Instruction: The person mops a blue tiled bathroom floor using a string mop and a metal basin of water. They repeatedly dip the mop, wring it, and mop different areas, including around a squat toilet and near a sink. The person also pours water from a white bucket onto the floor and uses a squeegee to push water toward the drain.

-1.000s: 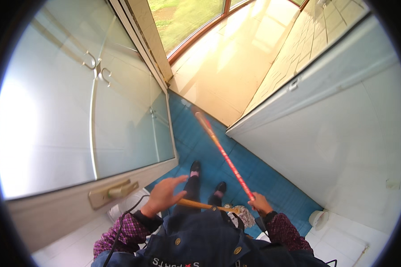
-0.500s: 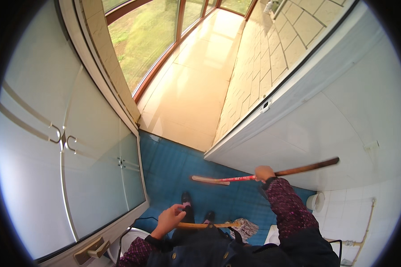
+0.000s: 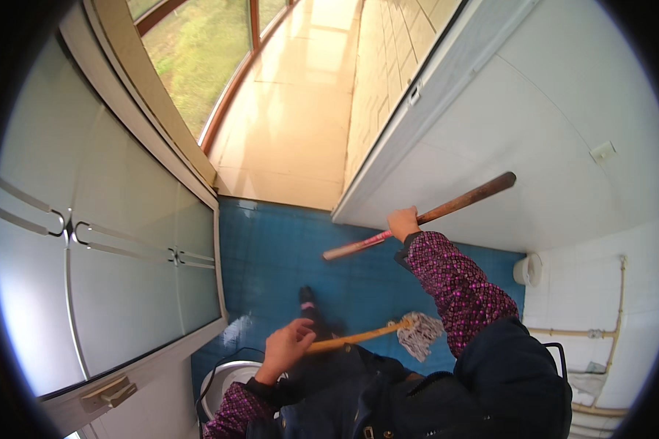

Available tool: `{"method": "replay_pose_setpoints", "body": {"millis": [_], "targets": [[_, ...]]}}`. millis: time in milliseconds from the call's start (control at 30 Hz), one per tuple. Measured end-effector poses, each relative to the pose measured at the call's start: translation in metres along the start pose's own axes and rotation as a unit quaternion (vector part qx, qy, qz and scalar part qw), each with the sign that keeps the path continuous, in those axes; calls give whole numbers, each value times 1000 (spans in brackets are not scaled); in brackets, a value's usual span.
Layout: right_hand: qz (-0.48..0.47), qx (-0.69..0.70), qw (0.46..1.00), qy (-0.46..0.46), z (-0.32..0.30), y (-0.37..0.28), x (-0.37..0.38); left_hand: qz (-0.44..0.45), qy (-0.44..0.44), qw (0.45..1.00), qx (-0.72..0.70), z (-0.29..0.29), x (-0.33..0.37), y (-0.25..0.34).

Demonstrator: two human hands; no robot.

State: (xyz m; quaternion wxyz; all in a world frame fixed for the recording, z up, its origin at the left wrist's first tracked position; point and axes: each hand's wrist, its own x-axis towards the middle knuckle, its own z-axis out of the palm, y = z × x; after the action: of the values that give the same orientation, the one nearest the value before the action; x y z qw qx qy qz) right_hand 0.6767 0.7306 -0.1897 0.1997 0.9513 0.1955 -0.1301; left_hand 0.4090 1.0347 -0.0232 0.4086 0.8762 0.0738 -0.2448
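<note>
My right hand (image 3: pixel 403 223) is closed round a long wooden pole (image 3: pixel 467 197), held aslant above the floor. Its upper end is dark brown, the stretch beside my hand is red, and the lower end is pale and blurred. My left hand (image 3: pixel 289 346) is in front of my waist, fingers loosely curled and apart, with nothing visible in them. Right beside its fingertips runs the yellowish handle of a mop (image 3: pixel 359 337); its other end is hidden behind my hand and jacket. The mop's grey-white string head (image 3: pixel 419 335) lies toward the right, over the blue floor.
Frosted cabinet doors (image 3: pixel 135 241) line the left side. A white door (image 3: pixel 447 161) stands at the right, beside a doorway to a beige tiled passage (image 3: pixel 285 139). A white bucket (image 3: pixel 223 380) is below my left hand; a small white bin (image 3: pixel 527 271) stands against the right wall.
My right hand has raised the pole and tilted it more steeply, its brown end higher. My view has turned down, and the mop shows higher in it. My left hand stays near my waist.
</note>
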Motion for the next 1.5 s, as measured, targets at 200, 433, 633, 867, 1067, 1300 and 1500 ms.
{"method": "replay_pose_setpoints", "body": {"millis": [200,433,633,867,1067,1300,1500], "targets": [[36,37,996,-72,3,13,3,-6,-37,999,6,16,29,5],[-27,80,996,-42,-30,14,24,-22,-91,995,36,20,56,-5],[-78,63,995,-29,-55,40,8,-24,-87,995,50,52,94,11],[-40,238,970,30,-32,11,1,-8,-75,995,70,39,111,10],[116,530,837,-70,27,-9,-96,-72,-89,991,66,25,109,-7],[216,866,449,41,-8,-86,25,-70,-129,984,101,9,91,-13],[-90,751,543,364,-122,-83,110,-86,-229,952,187,-17,77,-11]]}}
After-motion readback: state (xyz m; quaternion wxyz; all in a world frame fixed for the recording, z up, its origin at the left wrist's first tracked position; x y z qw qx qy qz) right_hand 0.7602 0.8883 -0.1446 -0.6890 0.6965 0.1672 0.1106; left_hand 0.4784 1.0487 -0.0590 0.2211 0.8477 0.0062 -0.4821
